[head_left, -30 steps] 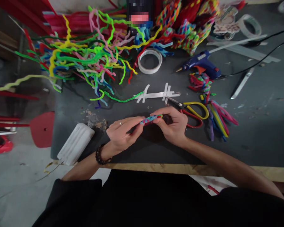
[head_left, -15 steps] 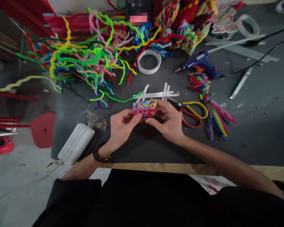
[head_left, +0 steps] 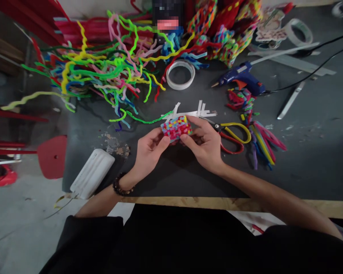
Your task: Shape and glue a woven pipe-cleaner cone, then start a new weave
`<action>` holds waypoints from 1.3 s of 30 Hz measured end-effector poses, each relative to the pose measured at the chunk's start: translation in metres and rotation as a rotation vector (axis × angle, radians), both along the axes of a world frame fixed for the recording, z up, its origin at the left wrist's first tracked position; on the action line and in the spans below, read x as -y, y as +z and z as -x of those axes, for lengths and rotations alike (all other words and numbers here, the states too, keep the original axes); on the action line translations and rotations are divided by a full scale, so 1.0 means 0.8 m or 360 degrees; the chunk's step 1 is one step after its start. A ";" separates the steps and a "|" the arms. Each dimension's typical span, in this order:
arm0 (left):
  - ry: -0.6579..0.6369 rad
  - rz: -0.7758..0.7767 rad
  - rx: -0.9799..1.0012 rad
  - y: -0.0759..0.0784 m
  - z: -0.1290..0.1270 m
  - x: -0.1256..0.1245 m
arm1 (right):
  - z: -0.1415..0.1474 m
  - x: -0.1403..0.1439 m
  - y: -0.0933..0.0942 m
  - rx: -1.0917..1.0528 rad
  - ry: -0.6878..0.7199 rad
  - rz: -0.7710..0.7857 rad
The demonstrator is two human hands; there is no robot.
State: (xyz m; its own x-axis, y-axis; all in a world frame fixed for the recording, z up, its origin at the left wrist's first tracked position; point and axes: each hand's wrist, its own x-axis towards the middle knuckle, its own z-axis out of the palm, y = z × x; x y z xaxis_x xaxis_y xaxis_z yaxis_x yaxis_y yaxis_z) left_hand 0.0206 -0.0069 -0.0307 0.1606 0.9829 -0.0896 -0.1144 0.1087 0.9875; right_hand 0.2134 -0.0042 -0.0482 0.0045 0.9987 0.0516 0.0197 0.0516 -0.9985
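Both hands held a small rectangular patch woven from multicoloured pipe cleaners [head_left: 176, 128] just above the dark grey tabletop [head_left: 302, 160]. The left hand [head_left: 150, 152] pinched the patch's left edge between thumb and fingertips; the right hand [head_left: 205, 142] gripped its right edge the same way, fingers curled close together. The patch faced upward, tilted slightly.

Just behind it lay a cluster of white paper strips [head_left: 192, 113], and beside the right hand rested scissors with yellow and red handles [head_left: 231, 135]. A blue hot glue gun [head_left: 242, 79] lay farther back, its label too blurred to read. A roll of white tape [head_left: 181, 74] sat near a large tangle of bright pipe cleaners [head_left: 102, 72]. A white ribbed plastic block [head_left: 91, 173] lay at the table's left corner. No writing was legible anywhere.
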 end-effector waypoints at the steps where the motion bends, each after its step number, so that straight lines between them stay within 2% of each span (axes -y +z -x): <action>1: -0.0002 0.0007 0.0023 -0.004 0.000 -0.001 | 0.000 0.000 0.000 -0.0011 -0.0032 -0.0007; 4: 0.0030 0.0008 0.0053 -0.015 0.002 -0.002 | 0.000 -0.001 -0.002 -0.0008 -0.0101 -0.0078; 7: 0.0037 -0.0049 0.0096 -0.018 0.002 -0.002 | -0.002 -0.002 -0.006 0.0055 -0.0042 -0.0177; 12: -0.0027 -0.0225 -0.0047 -0.002 0.001 0.000 | -0.006 -0.001 -0.011 0.0188 -0.0004 -0.0175; 15: -0.0007 -0.0238 -0.0145 0.006 0.001 0.003 | -0.006 0.000 -0.009 0.0249 -0.0017 -0.0186; 22: 0.0062 -0.0221 -0.0165 0.003 0.000 0.008 | -0.007 0.005 0.007 0.0439 -0.0085 -0.0346; 27: 0.0053 -0.0222 -0.0146 0.005 0.001 0.006 | -0.009 0.006 0.009 0.0350 -0.0073 -0.0261; 29: 0.0025 -0.0130 -0.0085 0.005 0.001 0.005 | -0.008 0.006 0.009 0.0295 -0.0079 -0.0223; 34: -0.0068 0.0342 0.0210 -0.002 -0.002 0.006 | -0.002 0.005 0.010 0.0162 -0.0116 -0.0124; 39: -0.0073 0.0498 0.0405 -0.001 -0.005 0.005 | -0.003 0.003 0.005 0.0185 -0.0133 -0.0158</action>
